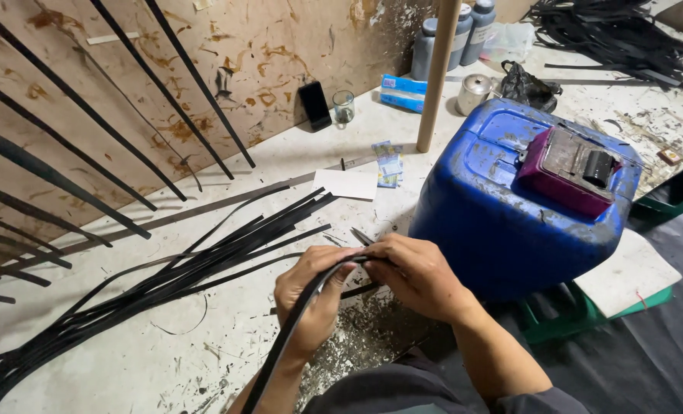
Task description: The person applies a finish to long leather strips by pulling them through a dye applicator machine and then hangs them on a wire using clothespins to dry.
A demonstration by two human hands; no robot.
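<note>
My left hand [314, 295] grips a long black strip [284, 345] that runs down toward my lap. My right hand [414, 276] is closed over the strip's upper end, touching the left hand. Pointed metal tips [359, 236], perhaps scissors, poke out just above my fingers; what holds them is hidden. A bundle of black strips [180, 276] lies on the white worktable [165, 360] left of my hands.
A blue plastic jerry can [510, 207] with a maroon tool on top stands right of my hands. A wooden pole [436, 77], bottles [452, 38], a metal cup [473, 93], a glass [343, 106], a phone [314, 105] and more strips [617, 34] sit farther back. Strips lean on the plywood wall.
</note>
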